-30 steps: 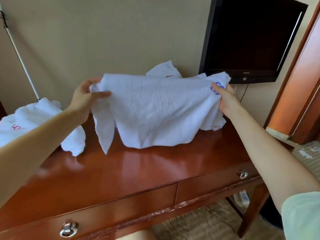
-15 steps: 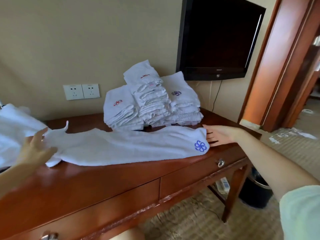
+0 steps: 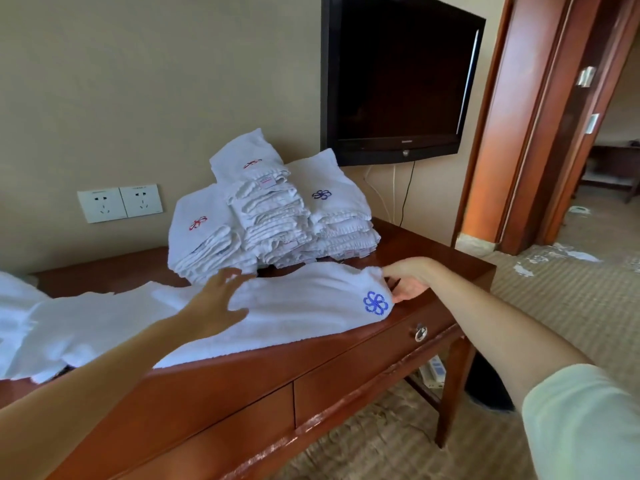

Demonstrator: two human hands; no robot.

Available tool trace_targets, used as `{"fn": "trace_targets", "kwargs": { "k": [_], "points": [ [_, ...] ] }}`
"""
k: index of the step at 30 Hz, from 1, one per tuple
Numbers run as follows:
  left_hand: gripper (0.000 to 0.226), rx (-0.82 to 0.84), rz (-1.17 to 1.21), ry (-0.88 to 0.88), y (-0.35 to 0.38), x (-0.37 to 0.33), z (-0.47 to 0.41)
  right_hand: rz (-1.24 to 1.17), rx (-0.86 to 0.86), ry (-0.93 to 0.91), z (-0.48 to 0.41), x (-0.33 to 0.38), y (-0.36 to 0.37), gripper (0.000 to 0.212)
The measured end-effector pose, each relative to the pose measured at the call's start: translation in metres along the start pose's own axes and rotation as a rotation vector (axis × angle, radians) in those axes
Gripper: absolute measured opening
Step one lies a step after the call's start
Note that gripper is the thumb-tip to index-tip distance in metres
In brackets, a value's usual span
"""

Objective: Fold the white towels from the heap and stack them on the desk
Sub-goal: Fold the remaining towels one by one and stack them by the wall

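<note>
Left hand (image 3: pixel 216 301): arm reaching forward over desk (image 3: pixel 436 252), fingers straight and spread, palm down on middle of towel (image 3: pixel 311 311). Right hand (image 3: pixel 408 282): wrist bent inward, fingers and thumb curled round towel's right end. Towel: folded into long strip, flat on desktop before folded stacks (image 3: pixel 273 216); long axis left to right, parallel to front edge; blue emblem (image 3: pixel 375 302) end toward right, other end meeting heap (image 3: pixel 15 306) at left.
</note>
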State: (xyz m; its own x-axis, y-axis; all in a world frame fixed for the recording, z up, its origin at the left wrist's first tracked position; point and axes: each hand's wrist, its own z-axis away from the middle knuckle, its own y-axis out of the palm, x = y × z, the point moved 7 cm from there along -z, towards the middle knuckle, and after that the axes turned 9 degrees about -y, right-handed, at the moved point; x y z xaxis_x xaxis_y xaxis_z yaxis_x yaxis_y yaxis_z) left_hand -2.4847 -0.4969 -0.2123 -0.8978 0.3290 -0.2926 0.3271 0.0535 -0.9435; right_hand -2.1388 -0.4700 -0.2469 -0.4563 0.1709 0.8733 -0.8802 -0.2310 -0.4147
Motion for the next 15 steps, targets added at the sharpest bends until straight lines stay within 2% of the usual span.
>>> {"fn": "trace_targets", "kwargs": {
  "k": [2,3,4,6,7,8,10,13,15],
  "points": [
    [0.07,0.122,-0.034,-0.017,0.026,-0.009,-0.016,0.075,-0.06,-0.049,-0.015,0.016,-0.012,0.042],
    [0.068,0.162,-0.035,-0.015,0.035,-0.014,-0.021,0.121,-0.082,-0.033,-0.023,0.017,-0.014,0.038],
    [0.066,0.185,-0.034,-0.016,0.044,-0.018,-0.024,0.161,-0.117,0.0,-0.028,0.019,-0.013,0.024],
    [0.063,0.191,-0.036,-0.045,0.054,-0.019,-0.033,0.298,-0.335,0.02,-0.035,0.019,-0.024,0.002],
    [0.063,0.176,-0.046,-0.074,0.056,-0.017,-0.039,0.334,-0.479,-0.012,-0.04,0.021,-0.034,0.004],
    [0.063,0.158,-0.059,-0.102,0.057,-0.014,-0.044,0.299,-0.617,-0.069,-0.04,0.026,-0.042,0.007],
    [0.063,0.128,-0.065,-0.162,0.057,-0.004,-0.054,0.074,-0.716,-0.13,-0.047,0.027,-0.05,0.017],
    [0.062,0.102,-0.052,-0.214,0.054,0.009,-0.063,-0.26,-0.617,-0.041,-0.051,0.008,-0.038,0.056],
    [0.052,0.066,-0.018,-0.226,0.051,0.014,-0.065,-0.252,-0.618,-0.029,-0.049,0.0,-0.038,0.063]
  ]
}}
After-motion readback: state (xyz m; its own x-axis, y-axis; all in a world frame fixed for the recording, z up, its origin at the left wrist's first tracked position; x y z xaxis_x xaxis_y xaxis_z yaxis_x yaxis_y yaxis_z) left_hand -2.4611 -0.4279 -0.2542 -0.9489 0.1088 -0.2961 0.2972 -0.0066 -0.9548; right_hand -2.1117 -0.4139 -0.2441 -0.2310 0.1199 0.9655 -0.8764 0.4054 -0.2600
